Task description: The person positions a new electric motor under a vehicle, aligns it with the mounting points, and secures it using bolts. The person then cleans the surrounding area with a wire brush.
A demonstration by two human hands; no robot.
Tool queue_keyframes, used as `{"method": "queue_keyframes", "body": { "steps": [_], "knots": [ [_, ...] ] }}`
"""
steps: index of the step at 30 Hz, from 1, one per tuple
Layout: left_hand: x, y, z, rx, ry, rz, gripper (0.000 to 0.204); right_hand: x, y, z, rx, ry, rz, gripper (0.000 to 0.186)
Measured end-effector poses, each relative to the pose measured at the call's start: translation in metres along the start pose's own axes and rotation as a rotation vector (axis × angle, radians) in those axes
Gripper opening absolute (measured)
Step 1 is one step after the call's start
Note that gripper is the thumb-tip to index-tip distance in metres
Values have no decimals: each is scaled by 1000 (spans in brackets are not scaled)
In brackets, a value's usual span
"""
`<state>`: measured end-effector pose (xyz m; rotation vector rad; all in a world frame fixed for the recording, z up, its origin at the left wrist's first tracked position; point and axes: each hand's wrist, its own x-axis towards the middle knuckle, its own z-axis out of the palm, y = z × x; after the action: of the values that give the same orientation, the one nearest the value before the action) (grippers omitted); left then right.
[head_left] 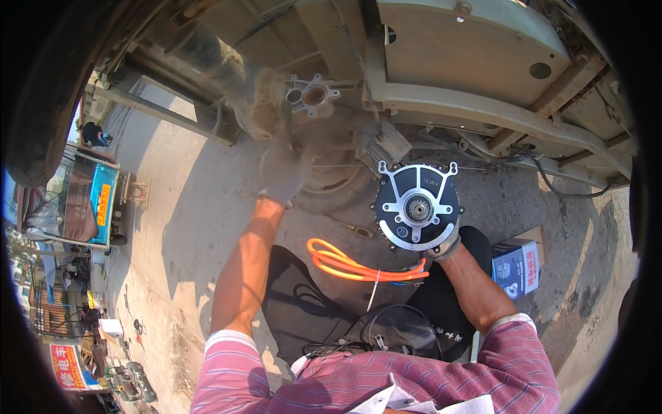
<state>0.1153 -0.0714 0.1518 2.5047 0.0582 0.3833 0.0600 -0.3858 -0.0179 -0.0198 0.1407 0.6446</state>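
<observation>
My right hand, in a grey glove, grips the lower edge of a round black-and-silver motor with a splined centre. Coiled orange cables, bound with a white tie, hang from the motor's lower side. My left hand, also gloved, is raised beneath a dusty axle housing and smeared by motion; whether it holds anything cannot be made out. Above it is a star-shaped mounting flange with a central hole. A wheel lies on the ground behind my left hand.
The metal vehicle underframe spans overhead. An opened printed box lies right of my knee, a small tool on the ground before me. At left stand a blue three-wheeler, a white box and a red sign.
</observation>
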Motion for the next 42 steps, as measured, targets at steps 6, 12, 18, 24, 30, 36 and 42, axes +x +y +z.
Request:
{"method": "queue_keyframes", "body": {
  "steps": [6,12,18,24,30,36,42],
  "knots": [
    [-20,-9,-6,187,26,-161,67,-3,-11,11,-1,-31,-48,78],
    [-82,-57,27,-364,-39,-430,38,-19,-35,18,-31,-81,-90,81],
    [-127,-120,115,-646,-300,-468,32,-25,-35,24,-46,-110,-43,84],
    [-134,-109,142,-1105,-600,-232,48,-27,-29,22,6,-121,32,87],
    [-115,-64,137,-1105,-789,-85,55,-36,-22,4,225,-111,91,90],
    [-120,-55,162,-1093,-642,-63,64,-23,-10,-24,291,-1,105,94],
    [-158,-97,211,-1230,-458,-101,60,7,9,-60,-55,189,93,78]
  ]
}}
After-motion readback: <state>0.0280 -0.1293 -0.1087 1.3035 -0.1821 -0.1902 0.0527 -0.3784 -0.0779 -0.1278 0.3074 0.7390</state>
